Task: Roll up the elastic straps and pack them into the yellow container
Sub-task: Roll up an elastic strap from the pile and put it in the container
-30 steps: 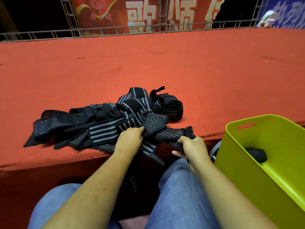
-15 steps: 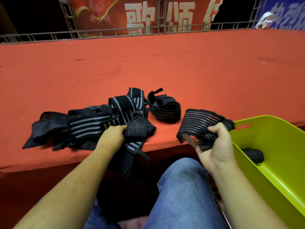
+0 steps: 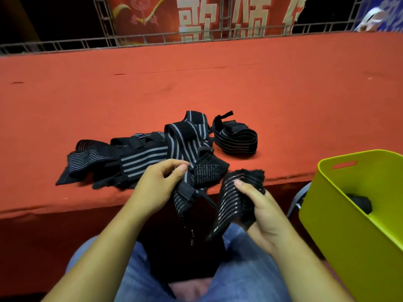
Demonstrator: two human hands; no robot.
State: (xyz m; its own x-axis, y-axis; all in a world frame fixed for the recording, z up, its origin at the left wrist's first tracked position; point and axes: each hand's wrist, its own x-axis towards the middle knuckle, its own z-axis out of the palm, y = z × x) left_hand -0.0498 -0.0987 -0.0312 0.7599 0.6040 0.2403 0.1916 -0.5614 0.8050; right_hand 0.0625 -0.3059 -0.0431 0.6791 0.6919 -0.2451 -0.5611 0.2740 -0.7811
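Both hands busy: left hand (image 3: pixel 157 188) pinches a strap end (image 3: pixel 185 190) between thumb and fingers; right hand (image 3: pixel 263 212) curls round a striped strap (image 3: pixel 233 199), unrolled, hanging toward the lap. Whether both hold 1 strap: cannot tell. Strap pile (image 3: pixel 135 155) lies on the red ledge (image 3: pixel 218 83), 1 loose coil (image 3: pixel 236 138) just beside it; yellow container (image 3: pixel 349 236) at right holds 1 rolled strap (image 3: pixel 359 203). Risk: the dangling tail snags the pile and drags it off the edge; a slack roll springs open. Versus 0.5 s ago, right hand has dropped from the container rim toward left hand, which has lifted off the pile.

Right hand (image 3: pixel 261 212) brought strap (image 3: pixel 235 199) back inward, left hand (image 3: pixel 157 186) lifted
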